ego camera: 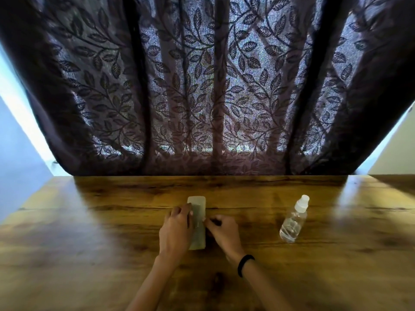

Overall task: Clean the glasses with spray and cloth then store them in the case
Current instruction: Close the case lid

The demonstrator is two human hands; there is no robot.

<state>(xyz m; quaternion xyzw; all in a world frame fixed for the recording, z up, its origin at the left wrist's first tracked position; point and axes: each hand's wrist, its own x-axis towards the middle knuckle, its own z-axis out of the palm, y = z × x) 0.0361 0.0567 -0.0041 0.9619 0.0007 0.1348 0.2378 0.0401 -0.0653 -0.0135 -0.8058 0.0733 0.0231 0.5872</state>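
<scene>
A pale green glasses case (197, 204) lies lengthwise on the wooden table (89, 254), pointing away from me. My left hand (176, 230) grips its left side, fingers curled over the top. My right hand (222, 232) pinches the case's right edge with fingertips. Whether the case is open or closed is unclear. The glasses and the cloth are hidden or out of view. A clear spray bottle (293, 221) with a white cap stands to the right, apart from both hands.
A dark leaf-patterned curtain (206, 86) hangs right behind the table's far edge. A black band (244, 264) sits on my right wrist. Bare wood stretches to the left and in front of the case.
</scene>
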